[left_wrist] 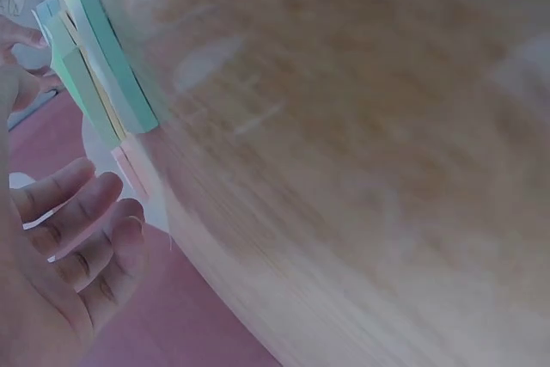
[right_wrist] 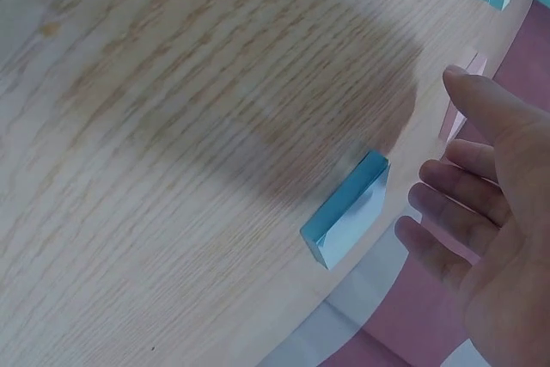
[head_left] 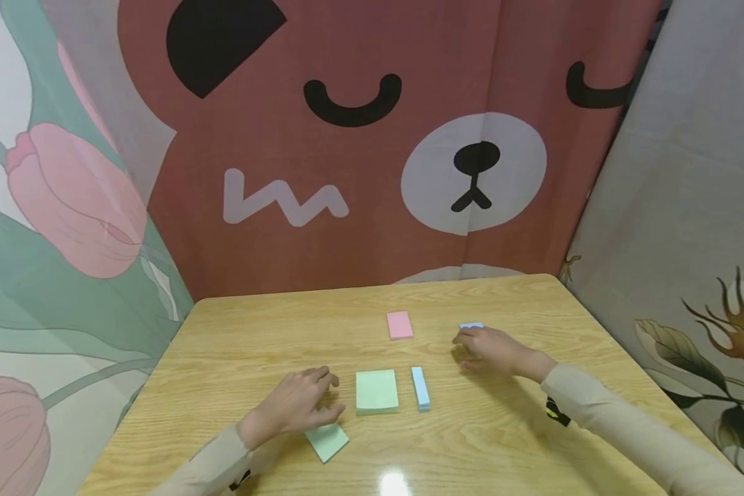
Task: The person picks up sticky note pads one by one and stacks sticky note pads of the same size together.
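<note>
From my remote post I see the pale-blue, oblong paper pad (head_left: 472, 324) lying just beyond my right hand (head_left: 494, 351), the nearer one, its long axis roughly along the far edge of the wooden desk (head_left: 248, 344). That hand's thumb and fingers are spread, pinching nothing; my left hand (head_left: 294, 405), loosely bent, hovers empty over a pale-green paper pad (head_left: 328, 443). I can read no brand, label or writing on the pads.

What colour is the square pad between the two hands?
The square pad is pale green, seen best in the head view.
</note>
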`<move>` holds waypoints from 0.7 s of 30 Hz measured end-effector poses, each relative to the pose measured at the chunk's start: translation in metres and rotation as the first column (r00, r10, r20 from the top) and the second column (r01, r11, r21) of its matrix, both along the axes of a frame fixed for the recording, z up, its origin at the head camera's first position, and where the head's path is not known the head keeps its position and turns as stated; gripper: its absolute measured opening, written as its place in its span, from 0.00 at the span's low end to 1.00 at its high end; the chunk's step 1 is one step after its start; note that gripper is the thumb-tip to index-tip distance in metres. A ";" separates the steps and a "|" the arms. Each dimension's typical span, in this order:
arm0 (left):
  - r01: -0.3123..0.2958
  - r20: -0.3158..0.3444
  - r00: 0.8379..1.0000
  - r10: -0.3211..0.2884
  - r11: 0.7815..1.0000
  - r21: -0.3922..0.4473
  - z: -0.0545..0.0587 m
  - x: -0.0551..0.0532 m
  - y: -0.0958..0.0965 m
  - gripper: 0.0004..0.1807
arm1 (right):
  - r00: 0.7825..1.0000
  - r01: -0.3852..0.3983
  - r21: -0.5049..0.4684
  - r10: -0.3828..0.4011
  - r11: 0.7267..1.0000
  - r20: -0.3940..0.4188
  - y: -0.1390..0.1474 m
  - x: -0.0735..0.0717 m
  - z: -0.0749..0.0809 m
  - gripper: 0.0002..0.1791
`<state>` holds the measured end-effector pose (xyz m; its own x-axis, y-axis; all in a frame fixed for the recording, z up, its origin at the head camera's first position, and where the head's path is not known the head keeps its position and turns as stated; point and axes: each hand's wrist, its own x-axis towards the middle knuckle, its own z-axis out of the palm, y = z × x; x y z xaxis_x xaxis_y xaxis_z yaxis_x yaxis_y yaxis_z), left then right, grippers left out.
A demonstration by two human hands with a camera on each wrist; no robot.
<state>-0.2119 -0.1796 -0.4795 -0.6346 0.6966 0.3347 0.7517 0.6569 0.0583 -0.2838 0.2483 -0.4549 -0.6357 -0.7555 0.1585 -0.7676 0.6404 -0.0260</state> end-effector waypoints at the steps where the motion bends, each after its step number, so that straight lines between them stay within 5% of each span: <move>1: -0.009 0.006 1.000 0.009 1.000 -0.003 0.000 0.001 -0.001 0.22 | 1.000 0.005 0.001 -0.005 1.000 0.007 0.001 0.000 0.000 0.24; 12: -0.098 0.120 0.987 0.102 0.994 -0.044 0.001 0.010 -0.007 0.33 | 0.997 0.047 -0.010 -0.047 0.999 0.060 0.008 -0.002 0.000 0.25; 21: -0.120 0.122 0.984 0.130 0.989 -0.084 0.004 0.016 -0.008 0.35 | 0.992 0.074 -0.025 -0.071 0.997 0.107 0.013 -0.005 -0.001 0.27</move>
